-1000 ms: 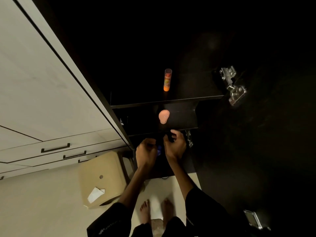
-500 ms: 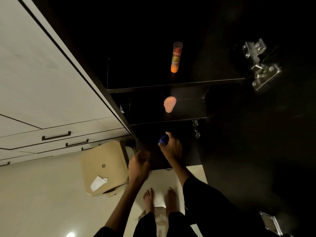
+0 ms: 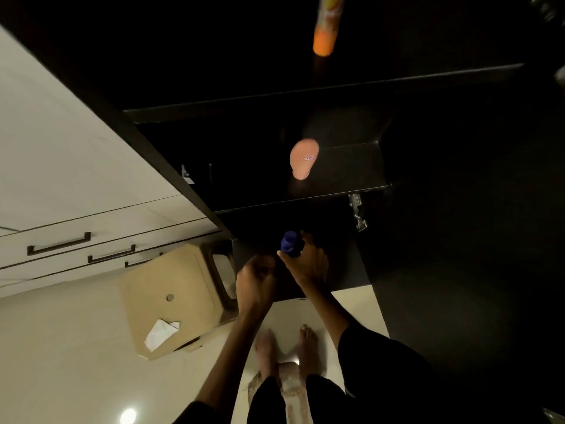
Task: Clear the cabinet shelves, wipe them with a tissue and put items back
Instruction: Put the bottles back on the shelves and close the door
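Observation:
A dark open cabinet fills the upper middle, with two black shelves. An orange tube (image 3: 326, 29) stands on the upper shelf (image 3: 305, 90). A peach egg-shaped sponge (image 3: 303, 159) sits on the lower shelf (image 3: 351, 166). My right hand (image 3: 305, 263) grips a small blue item (image 3: 289, 243) below the lower shelf, in front of the cabinet's bottom. My left hand (image 3: 255, 281) is beside it, fingers curled; whether it holds anything is hidden. A white tissue (image 3: 160, 332) lies on the beige stool (image 3: 171, 298).
White drawers with black handles (image 3: 59, 243) run along the left. A metal hinge (image 3: 357, 211) sits at the cabinet's right side. The beige stool stands on the pale floor left of my bare feet (image 3: 284, 347). The dark cabinet door is at right.
The view has tilted down and closer to the cabinet. My hands have come apart; the left hand dropped back from the cabinet while the right lifted the blue item into sight.

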